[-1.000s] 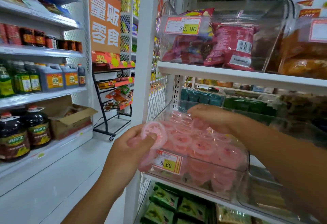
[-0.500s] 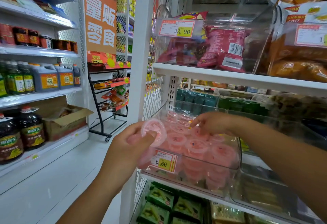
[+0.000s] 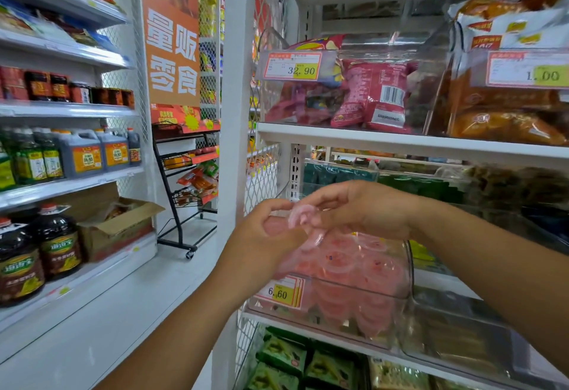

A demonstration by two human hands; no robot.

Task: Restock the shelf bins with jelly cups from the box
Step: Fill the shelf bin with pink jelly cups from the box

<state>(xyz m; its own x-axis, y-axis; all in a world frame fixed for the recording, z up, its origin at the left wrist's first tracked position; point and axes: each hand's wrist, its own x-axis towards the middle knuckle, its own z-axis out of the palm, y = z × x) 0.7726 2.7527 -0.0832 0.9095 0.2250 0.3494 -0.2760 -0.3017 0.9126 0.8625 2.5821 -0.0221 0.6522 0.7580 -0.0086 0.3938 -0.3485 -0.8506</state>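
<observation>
A clear shelf bin (image 3: 408,269) with a 6.60 price tag (image 3: 281,292) holds several pink jelly cups (image 3: 366,269). Just above its front left corner, my left hand (image 3: 264,237) holds a few pink jelly cups (image 3: 312,243) against its fingers. My right hand (image 3: 360,209) has come over from the bin and pinches the top cup (image 3: 298,215) of that stack. The two hands meet in front of the bin. The supply box is not in view.
A white shelf upright (image 3: 234,112) stands left of the bin. Snack bags (image 3: 374,97) fill the bins above, green packets (image 3: 283,355) the shelf below. Across the aisle are oil bottles (image 3: 58,241), a cardboard box (image 3: 117,226) and a black wire rack (image 3: 184,174).
My right hand left the cups in the bin and moved left to the stack in my left hand. My left hand stayed by the bin's front corner.
</observation>
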